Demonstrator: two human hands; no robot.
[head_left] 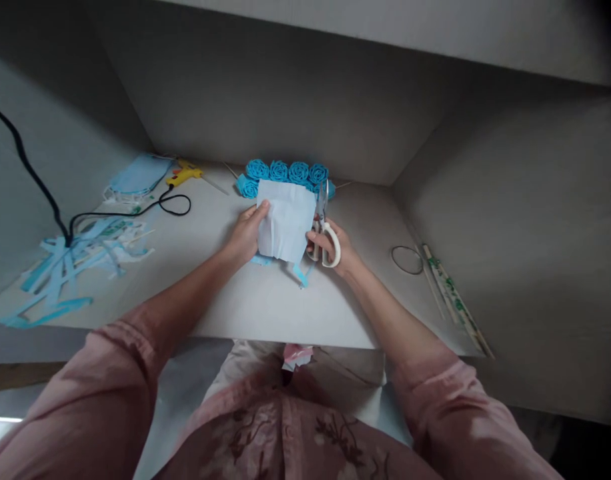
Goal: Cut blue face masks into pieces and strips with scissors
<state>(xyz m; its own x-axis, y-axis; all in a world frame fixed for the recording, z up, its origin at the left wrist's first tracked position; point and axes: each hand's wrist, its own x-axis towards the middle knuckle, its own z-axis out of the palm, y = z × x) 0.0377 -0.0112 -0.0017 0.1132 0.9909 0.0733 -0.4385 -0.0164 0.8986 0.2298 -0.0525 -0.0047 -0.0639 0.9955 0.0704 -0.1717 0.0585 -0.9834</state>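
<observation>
My left hand (249, 230) pinches the left side of a pale white-blue fabric sheet (286, 220), thumb on top. My right hand (338, 243) has its fingers in the handles of a pair of scissors (327, 233), whose blades point away from me beside the sheet's right edge. The right fingertips lie close to that edge; whether they also touch the sheet I cannot tell. Behind it sit several blue rolled flowers (299, 172), partly covered by the sheet. A small blue scrap (301, 275) lies just below the sheet.
Blue strips and offcuts (68, 263) are heaped at the left. A yellow glue gun (185, 175) with a black cord lies near stacked blue face masks (140, 175). Wrapped sticks (455, 297) and a thin ring (406, 260) lie right. Grey walls enclose the table (285, 317).
</observation>
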